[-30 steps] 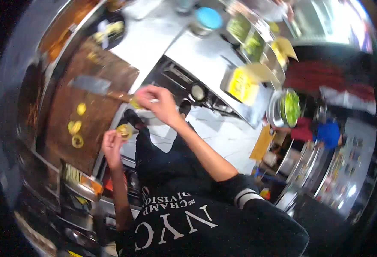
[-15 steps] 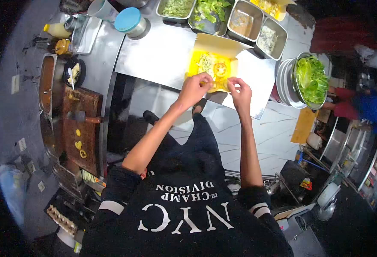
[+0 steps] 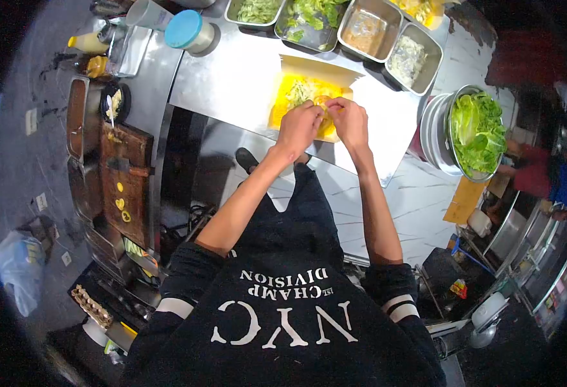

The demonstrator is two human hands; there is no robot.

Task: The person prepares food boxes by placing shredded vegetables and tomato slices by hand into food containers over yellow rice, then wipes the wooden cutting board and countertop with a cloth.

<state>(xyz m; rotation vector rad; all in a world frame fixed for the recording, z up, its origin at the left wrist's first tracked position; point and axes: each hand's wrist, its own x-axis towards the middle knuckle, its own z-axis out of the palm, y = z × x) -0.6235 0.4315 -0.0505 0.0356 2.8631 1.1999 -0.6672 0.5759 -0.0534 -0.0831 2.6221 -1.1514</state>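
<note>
A takeaway box with a yellow inside stands open on the steel counter, its tan lid (image 3: 317,67) raised at the back. Shredded pale-green vegetable (image 3: 299,92) lies in it beside a tomato slice (image 3: 322,100), which is partly covered by my fingers. My left hand (image 3: 301,127) is closed in a pinch over the front of the box. Close beside it, my right hand (image 3: 350,122) also pinches, thumb against forefinger. The fingertips nearly meet above the food, and whatever small piece they hold is too hidden to name.
Metal pans of cut greens (image 3: 256,11), lettuce (image 3: 313,19) and a pale shredded filling (image 3: 407,61) line the back. A blue-lidded tub (image 3: 186,30) stands left of them. Lettuce fills a bowl (image 3: 477,132) at right. A cutting board (image 3: 125,187) with a cleaver lies left.
Both hands have come closer together, and the right one has moved left and up over the box. The camera view has shifted slightly.
</note>
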